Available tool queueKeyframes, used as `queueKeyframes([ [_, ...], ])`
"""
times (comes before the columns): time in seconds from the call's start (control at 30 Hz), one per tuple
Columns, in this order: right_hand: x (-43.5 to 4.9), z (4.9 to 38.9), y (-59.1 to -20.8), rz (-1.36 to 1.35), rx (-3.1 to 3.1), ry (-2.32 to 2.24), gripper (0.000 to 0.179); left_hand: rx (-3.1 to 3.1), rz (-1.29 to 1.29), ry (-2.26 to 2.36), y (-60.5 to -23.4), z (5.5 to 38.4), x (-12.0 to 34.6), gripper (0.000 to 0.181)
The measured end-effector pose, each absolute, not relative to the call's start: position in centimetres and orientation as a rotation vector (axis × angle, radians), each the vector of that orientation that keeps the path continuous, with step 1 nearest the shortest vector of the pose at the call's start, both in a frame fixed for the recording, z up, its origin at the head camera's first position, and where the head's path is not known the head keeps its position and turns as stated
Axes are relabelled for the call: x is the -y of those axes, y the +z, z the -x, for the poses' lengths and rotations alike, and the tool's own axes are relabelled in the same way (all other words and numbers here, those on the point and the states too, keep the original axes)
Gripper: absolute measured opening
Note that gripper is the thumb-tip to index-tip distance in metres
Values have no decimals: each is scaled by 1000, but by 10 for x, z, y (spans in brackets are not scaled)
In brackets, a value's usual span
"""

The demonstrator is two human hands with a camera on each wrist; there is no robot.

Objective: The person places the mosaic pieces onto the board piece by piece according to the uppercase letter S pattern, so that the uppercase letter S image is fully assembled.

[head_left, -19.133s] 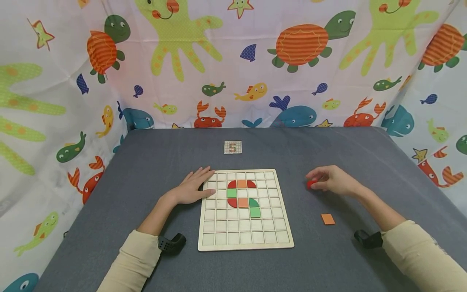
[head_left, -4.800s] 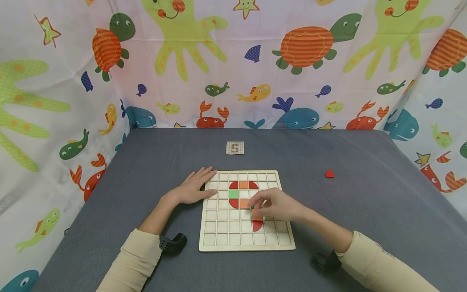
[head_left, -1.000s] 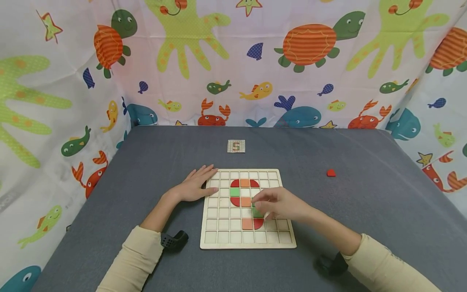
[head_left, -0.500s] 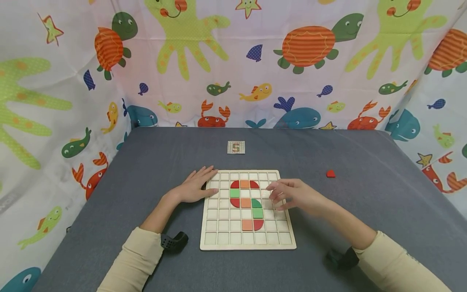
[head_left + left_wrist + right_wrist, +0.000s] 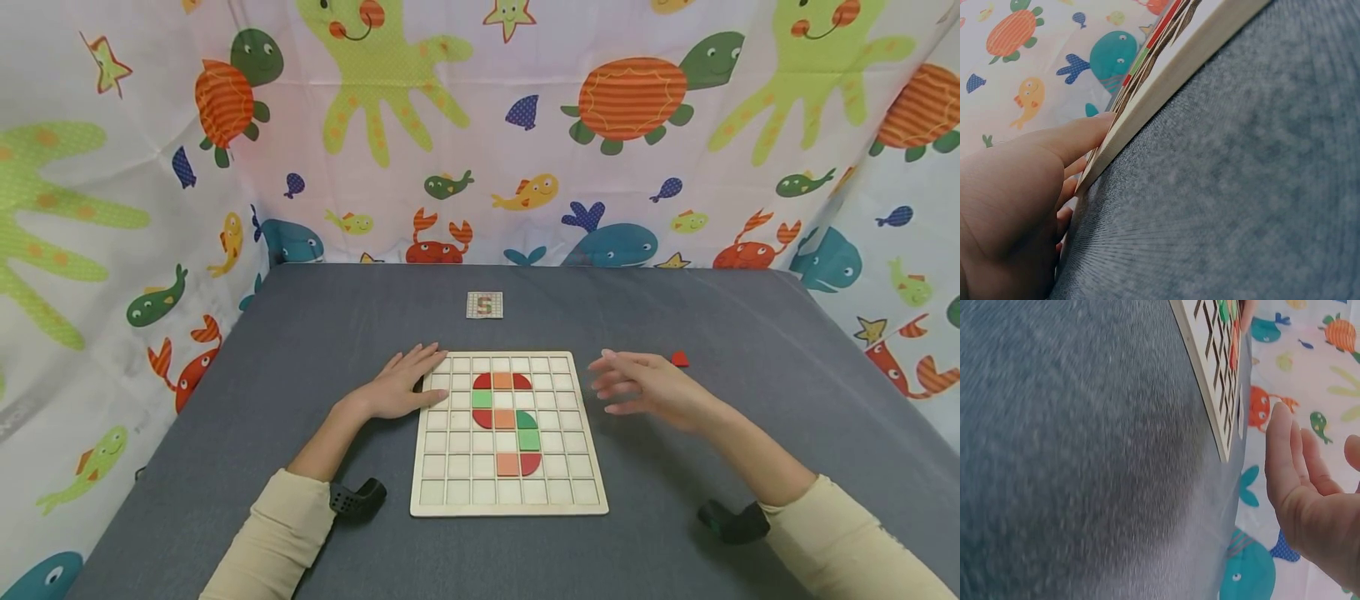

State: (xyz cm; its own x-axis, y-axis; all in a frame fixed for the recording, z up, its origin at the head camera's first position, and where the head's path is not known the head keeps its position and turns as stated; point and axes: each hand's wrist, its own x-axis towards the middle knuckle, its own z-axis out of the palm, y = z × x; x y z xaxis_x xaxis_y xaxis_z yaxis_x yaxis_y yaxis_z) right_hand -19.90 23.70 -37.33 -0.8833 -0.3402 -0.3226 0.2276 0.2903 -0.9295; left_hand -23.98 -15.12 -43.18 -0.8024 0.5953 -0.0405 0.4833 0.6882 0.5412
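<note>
A wooden grid board (image 5: 510,510) lies on the dark cloth with red, orange and green tiles set into it in a curving line. My left hand (image 5: 393,386) rests flat at the board's upper left edge, its thumb (image 5: 1088,134) on the rim in the left wrist view. Right of the board, my right hand (image 5: 648,386) hovers over the cloth with loosely extended fingers and nothing in them. Just behind it lies a loose red quarter-round tile (image 5: 679,359). The lower row of the pattern has an orange square (image 5: 507,464) beside a red quarter-round (image 5: 530,463).
Behind the board lies a small card (image 5: 484,305) printed with a coloured S-shaped pattern on a grid. A grey cloth (image 5: 337,317) covers the table. A curtain (image 5: 480,200) with sea animals stands around the back and sides.
Since the oldest frame, a red quarter-round and the orange square have come into the board's lower row. Lately my right hand has lifted off the green tiles and moved right; the left stays put.
</note>
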Motion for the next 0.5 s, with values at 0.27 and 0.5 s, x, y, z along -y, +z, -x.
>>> queueKeyframes([
  [0.27, -257, 200, -371, 77, -2099, -1632, 67, -2696, -857, 755, -430, 238, 150, 71],
  [0.5, -274, 203, -373, 43, -2130, -1639, 74, -2697, -862, 757, -431, 239, 150, 71],
])
